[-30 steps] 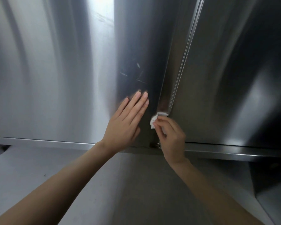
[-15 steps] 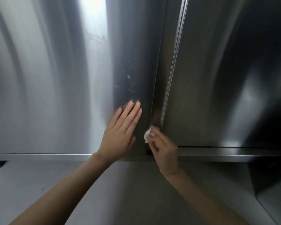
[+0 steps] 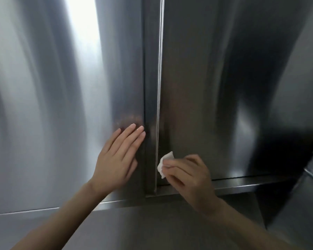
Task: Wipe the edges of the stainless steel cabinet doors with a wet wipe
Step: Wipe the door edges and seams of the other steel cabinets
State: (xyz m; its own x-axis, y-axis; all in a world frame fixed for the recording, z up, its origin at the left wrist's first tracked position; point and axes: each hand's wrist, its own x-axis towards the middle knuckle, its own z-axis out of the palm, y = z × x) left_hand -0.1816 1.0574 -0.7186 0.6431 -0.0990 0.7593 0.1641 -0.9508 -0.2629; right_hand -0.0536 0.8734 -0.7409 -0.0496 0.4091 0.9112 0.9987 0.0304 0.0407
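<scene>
We are in the wiping step. The right hand [image 3: 190, 179] pinches the folded wet wipe [image 3: 165, 162], its grip clenched on it, against the right door [image 3: 215, 87] at that door's left edge [image 3: 159, 69], near the bottom corner. The left hand [image 3: 116, 159], grip released, rests flat on the left door [image 3: 61, 105]. The edge's long axis runs straight up, and the wipe's free corner points up-left toward it. Next, we judge, comes a steady upward stroke along that edge.

Just the one view here: the head camera sits close, facing the doors [image 3: 61, 105] almost straight on, their seam [image 3: 159, 87] running near centre.
</scene>
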